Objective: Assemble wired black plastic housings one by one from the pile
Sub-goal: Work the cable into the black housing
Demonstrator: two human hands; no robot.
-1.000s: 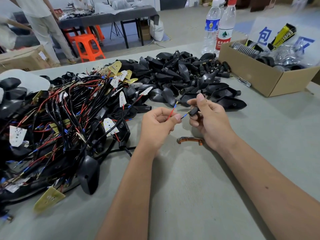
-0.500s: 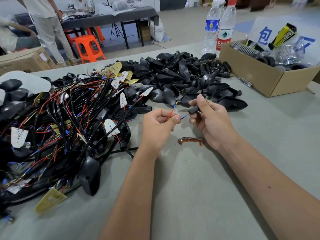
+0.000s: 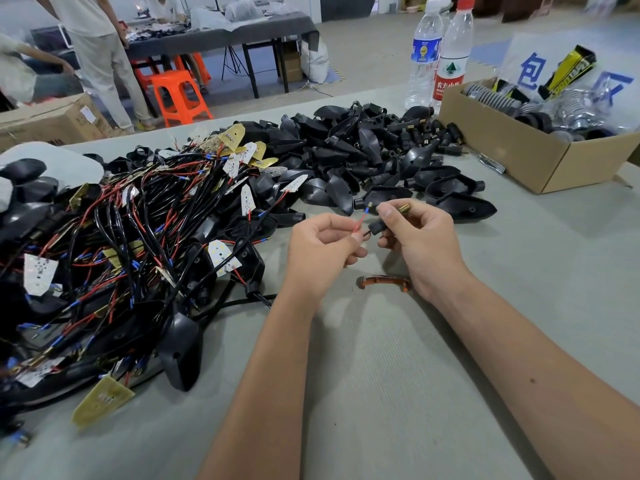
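Note:
My left hand [image 3: 320, 249] pinches a thin red wire with a blue tip [image 3: 360, 219] at the middle of the table. My right hand [image 3: 417, 239] grips a small black connector stem with a brass end [image 3: 377, 226], held right against the wire's end. A tangled pile of wired housings with red and black leads and small LED boards [image 3: 138, 244] covers the left of the table. A heap of bare black plastic housings [image 3: 363, 157] lies behind my hands.
An amber lens strip [image 3: 382, 281] lies on the grey mat just below my right hand. A cardboard box of parts [image 3: 519, 157] stands at the right, two water bottles [image 3: 450, 50] behind it. People, orange stools and another table are in the background.
The blue-tipped lead that ran between my hands has gone into the black connector stem. My right hand has turned the stem a little, and its brass end now shows above my thumb.

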